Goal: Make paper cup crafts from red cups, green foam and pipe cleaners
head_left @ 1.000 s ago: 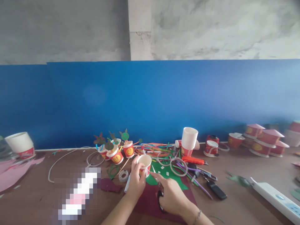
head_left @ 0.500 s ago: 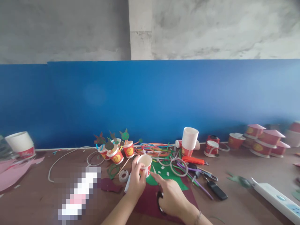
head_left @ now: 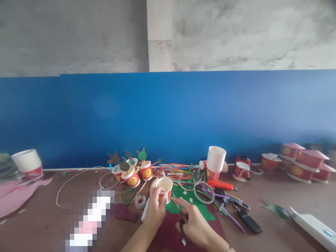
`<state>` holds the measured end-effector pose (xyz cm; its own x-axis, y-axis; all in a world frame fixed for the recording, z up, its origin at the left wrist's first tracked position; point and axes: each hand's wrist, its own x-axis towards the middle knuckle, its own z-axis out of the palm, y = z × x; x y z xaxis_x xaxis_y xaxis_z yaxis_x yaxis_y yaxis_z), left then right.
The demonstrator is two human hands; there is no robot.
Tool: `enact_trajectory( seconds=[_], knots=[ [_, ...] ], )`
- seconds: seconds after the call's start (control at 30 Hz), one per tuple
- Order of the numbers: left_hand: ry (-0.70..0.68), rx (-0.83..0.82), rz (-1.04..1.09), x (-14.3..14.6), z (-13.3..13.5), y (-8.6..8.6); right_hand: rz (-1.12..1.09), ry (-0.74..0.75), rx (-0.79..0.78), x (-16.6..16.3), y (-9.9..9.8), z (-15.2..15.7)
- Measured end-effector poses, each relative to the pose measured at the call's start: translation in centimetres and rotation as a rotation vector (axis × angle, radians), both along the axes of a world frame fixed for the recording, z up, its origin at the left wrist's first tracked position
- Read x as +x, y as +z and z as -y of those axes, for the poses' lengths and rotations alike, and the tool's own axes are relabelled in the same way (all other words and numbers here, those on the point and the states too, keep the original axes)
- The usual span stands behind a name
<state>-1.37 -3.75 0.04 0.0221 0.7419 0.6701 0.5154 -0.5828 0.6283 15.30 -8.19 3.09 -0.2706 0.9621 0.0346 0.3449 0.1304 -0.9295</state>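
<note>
My left hand (head_left: 154,207) is wrapped round a small red paper cup (head_left: 165,187) with a white inside, held just above the table. My right hand (head_left: 193,224) is closed round black-handled scissors (head_left: 182,224), whose blades point up toward the cup's lower edge. Under both hands lie a green paper sheet (head_left: 188,206) with small white bits on it and a dark maroon sheet (head_left: 168,231).
Decorated red cups (head_left: 131,173) with paper leaves stand behind, beside coloured straws (head_left: 173,169). A stack of cups (head_left: 215,162), an orange cutter (head_left: 219,184), plastic rings (head_left: 203,191), a tape roll (head_left: 140,201) and a black phone (head_left: 252,221) lie nearby. More cups (head_left: 301,161) sit far right.
The view has shifted a little, so everything sits lower and further right. My right hand has drawn closer to the cup, and the scissors now show more plainly in it.
</note>
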Motion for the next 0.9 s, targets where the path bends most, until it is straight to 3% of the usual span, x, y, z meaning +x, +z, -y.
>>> enact_trajectory(
  seconds=[0.07, 0.1, 0.17, 0.27, 0.33, 0.37, 0.43, 0.57, 0.63, 0.7, 0.83, 0.9],
  knots=[
    [0.009, 0.004, 0.002, 0.0, 0.0, 0.0, 0.241, -0.029, 0.216, -0.3, -0.2, 0.3],
    [0.011, 0.004, 0.001, 0.0, 0.0, 0.0, 0.246, -0.032, 0.227, -0.3, -0.3, 0.3],
    [0.008, 0.007, -0.006, 0.0, 0.0, 0.1, 0.016, -0.014, 0.031, -0.2, -0.3, 0.1],
    [0.019, 0.004, -0.008, 0.0, 0.0, 0.2, -0.571, 0.092, -0.471, 0.2, 0.1, -0.6],
    [0.027, -0.005, -0.003, 0.0, 0.1, 0.2, -0.786, 0.153, -0.644, 0.5, 0.3, -0.9],
    [0.024, -0.005, 0.0, 0.0, 0.1, 0.2, -0.799, 0.15, -0.652, 0.5, 0.4, -1.0],
    [0.006, 0.005, -0.001, 0.0, 0.1, 0.2, -0.629, 0.095, -0.526, 0.4, 0.4, -0.7],
    [-0.002, -0.013, 0.002, -0.1, 0.1, 0.1, 0.055, -0.02, 0.051, -0.3, 0.0, 0.2],
    [-0.002, -0.031, 0.009, -0.1, 0.1, 0.1, 0.195, -0.033, 0.184, -0.6, -0.1, 0.5],
    [-0.01, -0.019, 0.008, -0.1, 0.1, 0.2, 0.043, -0.028, 0.029, -0.6, 0.1, 0.5],
    [0.021, 0.034, -0.003, -0.1, 0.0, 0.2, -0.671, 0.091, -0.573, 0.0, 0.9, -0.2],
    [0.038, 0.042, -0.006, -0.1, -0.1, 0.1, -0.855, 0.176, -0.696, 0.4, 1.0, -0.6]
  ],
)
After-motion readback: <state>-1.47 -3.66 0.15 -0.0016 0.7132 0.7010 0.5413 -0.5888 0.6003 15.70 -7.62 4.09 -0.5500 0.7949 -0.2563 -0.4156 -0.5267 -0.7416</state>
